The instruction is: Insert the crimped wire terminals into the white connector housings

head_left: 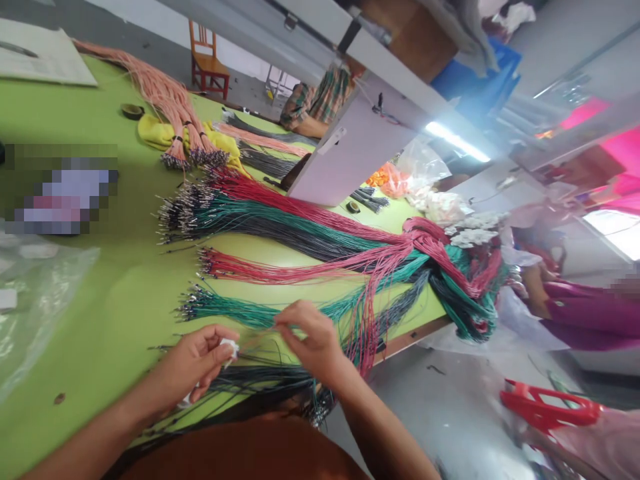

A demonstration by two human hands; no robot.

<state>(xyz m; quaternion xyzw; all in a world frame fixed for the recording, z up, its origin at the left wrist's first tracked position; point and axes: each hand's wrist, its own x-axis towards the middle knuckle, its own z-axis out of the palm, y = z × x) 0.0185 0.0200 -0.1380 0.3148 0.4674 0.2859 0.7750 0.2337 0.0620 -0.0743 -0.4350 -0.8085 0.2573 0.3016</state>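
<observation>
My left hand [197, 360] is closed on a small white plastic connector [230, 348], held between thumb and fingers. A second white bit shows below its lower fingers, mostly hidden. To the right, my right hand [313, 340] pinches a thin wire [257, 331], which seems to run toward the connector; whether it is inserted cannot be made out. Under and beyond both hands lie bundles of wires with metal-tipped ends: green wires [235, 308], red wires [260, 270] and black wires [270, 375].
Larger red, green and black bundles cross the green table [125, 280] to a tangled heap [450, 260] at its right edge. Pink wires [160, 93] rest on a yellow cloth [155, 131]. A plastic bag [45, 307] lies left. An upright panel [345, 147] stands behind; other people sit nearby.
</observation>
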